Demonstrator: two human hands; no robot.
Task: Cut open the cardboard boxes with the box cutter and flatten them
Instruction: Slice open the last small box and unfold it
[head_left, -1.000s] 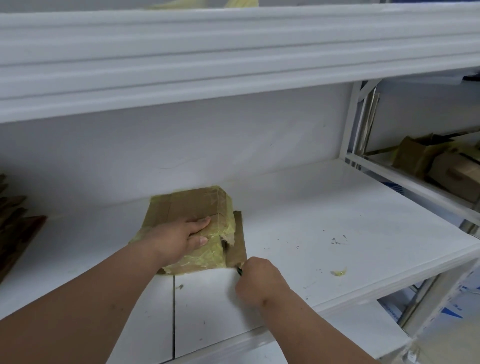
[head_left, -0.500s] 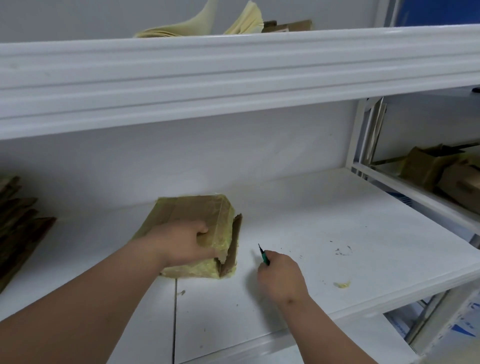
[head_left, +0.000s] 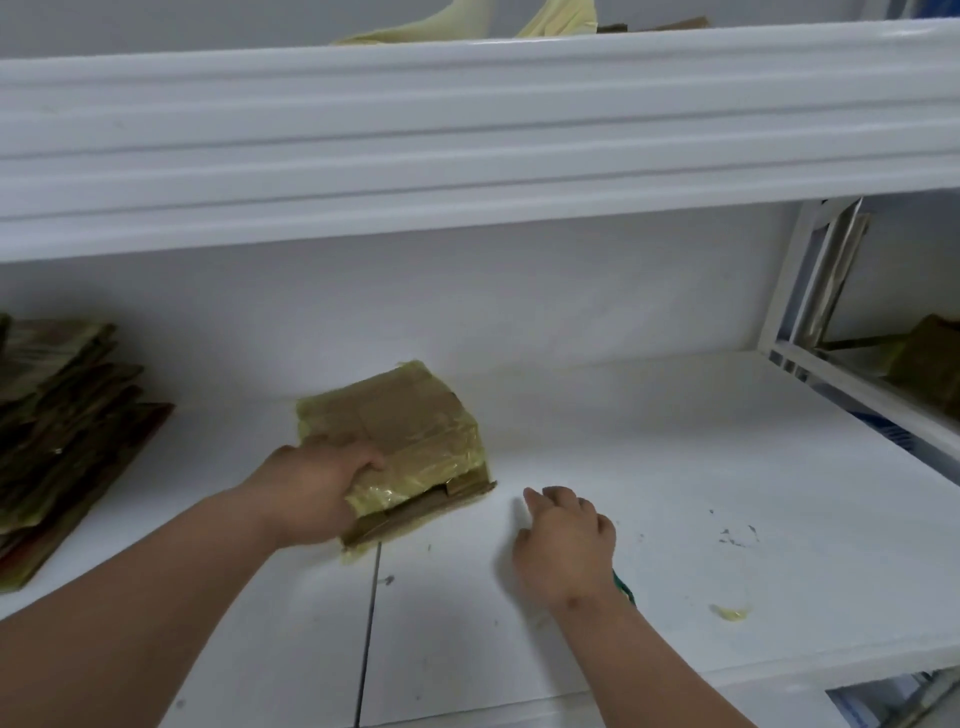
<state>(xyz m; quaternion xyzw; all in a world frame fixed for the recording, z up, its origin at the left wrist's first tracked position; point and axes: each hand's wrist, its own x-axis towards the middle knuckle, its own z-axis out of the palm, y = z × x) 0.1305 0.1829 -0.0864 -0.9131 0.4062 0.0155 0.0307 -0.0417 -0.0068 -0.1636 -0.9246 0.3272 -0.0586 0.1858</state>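
Note:
A brown cardboard box (head_left: 410, 436) wrapped in yellowish tape lies squashed low on the white shelf (head_left: 675, 467), its open flaps at the near side. My left hand (head_left: 317, 488) grips its near-left corner, fingers curled over the top. My right hand (head_left: 563, 540) is on the shelf just right of the box, not touching it, fingers loosely curled. The green end of the box cutter (head_left: 623, 587) sticks out beside that wrist; the rest is hidden in the hand.
A stack of flattened cardboard (head_left: 57, 415) lies at the left end of the shelf. More boxes (head_left: 930, 364) sit on the neighbouring rack to the right. A tape scrap (head_left: 732, 613) lies near the front edge. The upper shelf (head_left: 467, 130) overhangs closely.
The box has turned and sunk flatter under my left hand. My right hand pulled away from the box's side and lowered to the shelf, with the cutter's tip no longer pointing up.

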